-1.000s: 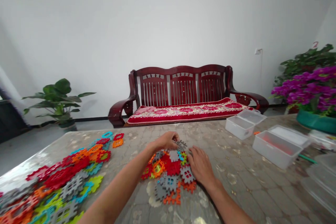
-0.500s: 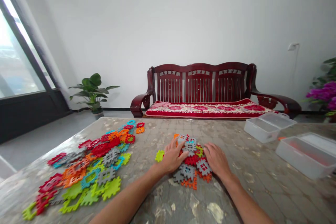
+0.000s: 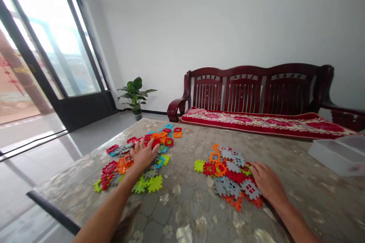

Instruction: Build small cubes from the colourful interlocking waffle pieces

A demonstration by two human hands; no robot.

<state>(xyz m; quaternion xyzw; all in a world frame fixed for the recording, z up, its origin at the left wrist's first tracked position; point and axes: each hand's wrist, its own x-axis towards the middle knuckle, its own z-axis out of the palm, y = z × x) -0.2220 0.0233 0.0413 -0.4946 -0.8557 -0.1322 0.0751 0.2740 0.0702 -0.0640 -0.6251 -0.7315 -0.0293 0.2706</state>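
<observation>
puzzle pieces (image 3: 124, 164) lie beneath the spread, seemingly empty left hand (image 3: 144, 155), which has moved over from the heap (image 3: 233, 175) beside the relaxed, ungrasping right hand (image 3: 267, 183), bringing them within reach.

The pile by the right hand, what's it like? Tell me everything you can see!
The pile is made of flat pieces with notched edges, plastic by the look of them: grey, red, orange and lime green, with bits of blue. Many have window-like holes. They lie overlapping on the patterned tabletop, and a green piece sticks out on the left. The right hand is at the pile's right edge, its fingertips seeming to touch it.
</observation>
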